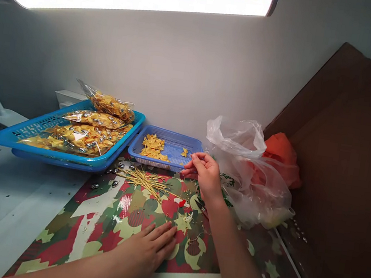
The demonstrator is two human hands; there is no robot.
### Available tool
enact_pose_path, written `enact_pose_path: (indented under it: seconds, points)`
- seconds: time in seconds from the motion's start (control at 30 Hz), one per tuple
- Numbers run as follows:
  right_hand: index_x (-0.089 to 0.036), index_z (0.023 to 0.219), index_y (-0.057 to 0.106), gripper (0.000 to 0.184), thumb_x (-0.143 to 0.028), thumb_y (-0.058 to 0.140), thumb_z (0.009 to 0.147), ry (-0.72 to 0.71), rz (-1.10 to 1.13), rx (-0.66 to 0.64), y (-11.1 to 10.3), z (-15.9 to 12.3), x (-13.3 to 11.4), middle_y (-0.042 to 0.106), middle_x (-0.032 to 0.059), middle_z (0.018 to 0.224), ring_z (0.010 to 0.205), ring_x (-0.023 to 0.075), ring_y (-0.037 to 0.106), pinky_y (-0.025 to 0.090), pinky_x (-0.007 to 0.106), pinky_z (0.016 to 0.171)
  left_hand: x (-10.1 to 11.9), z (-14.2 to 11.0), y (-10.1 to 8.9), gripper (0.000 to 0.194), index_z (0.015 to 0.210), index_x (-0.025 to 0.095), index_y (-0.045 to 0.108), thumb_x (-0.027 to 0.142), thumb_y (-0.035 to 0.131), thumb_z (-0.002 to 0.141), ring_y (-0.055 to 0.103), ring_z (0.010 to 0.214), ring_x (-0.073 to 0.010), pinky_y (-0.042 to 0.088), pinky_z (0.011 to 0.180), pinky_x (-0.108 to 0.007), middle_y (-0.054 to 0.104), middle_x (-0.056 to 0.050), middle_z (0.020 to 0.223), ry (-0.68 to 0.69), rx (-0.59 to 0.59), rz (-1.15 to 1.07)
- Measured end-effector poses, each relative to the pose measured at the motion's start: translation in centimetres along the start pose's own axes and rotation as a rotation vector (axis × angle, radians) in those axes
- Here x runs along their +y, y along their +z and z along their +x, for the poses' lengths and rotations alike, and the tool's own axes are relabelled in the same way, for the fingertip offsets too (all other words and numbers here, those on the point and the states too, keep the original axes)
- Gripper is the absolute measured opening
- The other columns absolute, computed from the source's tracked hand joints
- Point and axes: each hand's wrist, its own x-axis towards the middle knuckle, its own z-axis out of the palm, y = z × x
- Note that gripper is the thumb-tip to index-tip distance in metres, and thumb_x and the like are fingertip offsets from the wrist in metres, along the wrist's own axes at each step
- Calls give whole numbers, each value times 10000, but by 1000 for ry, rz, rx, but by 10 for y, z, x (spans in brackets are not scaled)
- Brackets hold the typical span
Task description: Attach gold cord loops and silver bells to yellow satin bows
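My left hand [151,248] lies flat on the patterned sheet, fingers stretched out, with nothing visible in it. My right hand [206,174] is raised at the right front corner of the small blue basket [177,145], thumb and forefinger pinched together. Whatever the pinch holds is too small to make out. Close to those fingertips is a yellow bow-like piece [184,152]; I cannot tell if it touches them. More yellow pieces [153,146] are heaped in the basket's left half. In front of the basket, thin gold-coloured sticks [146,182] lie in a loose pile.
A larger blue basket [98,163] at left holds clear bags [94,118] of yellow and silver pieces. Silver beads [115,184] lie by the sticks. Dark-tipped pliers or scissors [200,206] are beside my right wrist. Plastic bags [247,167] and a cardboard sheet [346,181] stand right.
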Motion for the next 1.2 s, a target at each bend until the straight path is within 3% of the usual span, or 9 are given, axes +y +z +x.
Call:
enact_pose_path:
  seconds: [0.07, 0.17, 0.43, 0.57, 0.67, 0.77, 0.9, 1.07, 1.2]
  points:
    - [-186, 749, 578, 349, -457, 779, 664, -12, -2, 18, -2, 2, 1, 667, -55, 521, 399, 127, 654, 510, 181, 383, -5, 9, 8, 1077, 1515, 5, 276, 516, 719, 677, 164, 1474, -450, 204, 1170, -628, 152, -246, 1584, -50, -103, 39]
    - [-187, 753, 568, 347, -458, 770, 678, -46, -1, 60, -4, 4, 1, 648, -71, 512, 408, 120, 655, 525, 183, 410, -7, 19, 21, 1122, 1531, 3, 202, 527, 707, 677, 111, 1480, -443, 162, 1190, -609, 73, -242, 1591, -110, -99, 93]
    - [-184, 792, 567, 282, -429, 698, 745, -169, -51, 127, -10, 6, 2, 652, -56, 539, 435, 132, 664, 530, 205, 430, 2, 19, 35, 1056, 1531, 14, 209, 479, 683, 709, 113, 1474, -437, 233, 1174, -603, 96, -258, 1575, -203, 20, 82]
    - [-195, 813, 544, 278, -445, 664, 791, -97, -146, 104, -12, 8, 5, 662, -47, 555, 465, 131, 676, 539, 202, 457, -2, 20, 52, 921, 1519, 29, 281, 474, 618, 786, 140, 1473, -411, 218, 1192, -562, 137, -241, 1565, -178, 43, 107]
    - [-187, 781, 567, 266, -418, 700, 774, 23, -227, -6, -12, 9, 9, 664, -33, 531, 432, 130, 662, 516, 186, 419, 0, 18, 55, 919, 1506, 14, 318, 430, 644, 755, 163, 1465, -419, 241, 1178, -572, 161, -246, 1554, -162, 32, 156]
    - [-174, 720, 594, 218, -340, 732, 748, 156, -341, -121, -13, 11, 16, 676, -4, 521, 403, 139, 652, 493, 186, 375, 9, 12, 42, 815, 1488, 13, 358, 338, 605, 782, 219, 1454, -410, 300, 1155, -558, 214, -245, 1537, -181, 8, 181]
    - [-165, 680, 639, 116, -221, 711, 751, 197, -534, -139, -17, 15, 30, 711, 19, 594, 406, 138, 651, 445, 178, 352, 23, 3, 24, 644, 1431, 10, 462, 141, 495, 801, 371, 1398, -388, 389, 1114, -509, 347, -252, 1483, -208, -20, 181]
    - [-172, 676, 733, 123, -186, 672, 781, 127, -837, -87, -19, 17, 48, 708, 14, 584, 444, 150, 652, 485, 225, 473, 21, -3, 37, 595, 1372, 21, 558, 50, 430, 791, 492, 1324, -393, 438, 1078, -504, 441, -253, 1435, -153, 54, 217]
    - [-197, 749, 767, 97, -218, 683, 794, 83, -1110, -24, -13, 11, 56, 768, 72, 757, 700, 228, 723, 511, 286, 623, 15, -6, 46, 538, 1371, 46, 573, 150, 465, 854, 511, 1318, -395, 450, 1070, -497, 476, -247, 1435, -131, 108, 229]
